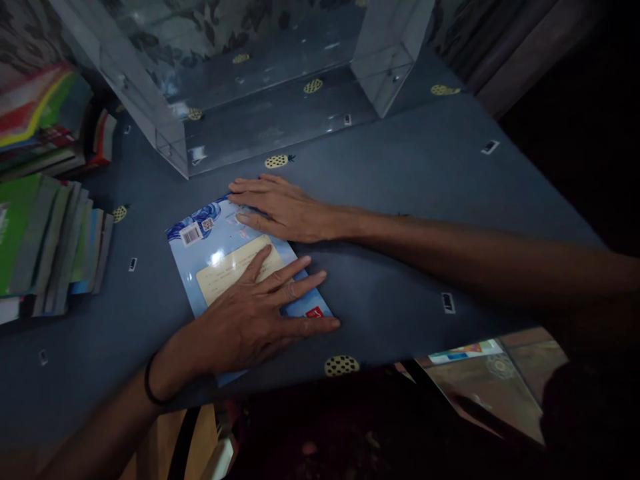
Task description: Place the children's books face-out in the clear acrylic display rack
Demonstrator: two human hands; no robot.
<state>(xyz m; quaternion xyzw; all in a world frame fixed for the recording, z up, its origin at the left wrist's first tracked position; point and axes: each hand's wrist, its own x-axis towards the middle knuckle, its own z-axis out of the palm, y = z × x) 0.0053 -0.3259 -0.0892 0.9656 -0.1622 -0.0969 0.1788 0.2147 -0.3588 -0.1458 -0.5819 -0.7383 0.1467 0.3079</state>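
Note:
A light blue book (pixel 188 262) lies flat on the table, its barcode corner pointing up and to the left. It has a pale yellow text panel and a dark blue wave pattern along one edge. My left hand (pixel 255 307) rests across its lower part, fingers spread and palm down, hiding some of the cover. My right hand (pixel 280 208) lies flat over the book's upper right corner, fingers stretched out to the left. Neither hand is wrapped around anything. A dark band circles my left wrist.
A clear acrylic shelf or box (pixel 280 127) stands at the back of the table. On the left are a standing row of books (pixel 55 247) and a pile of colourful books (pixel 45 120). The grey-blue tablecloth (pixel 390 173) has pineapple prints. The table's front edge runs close below my hands.

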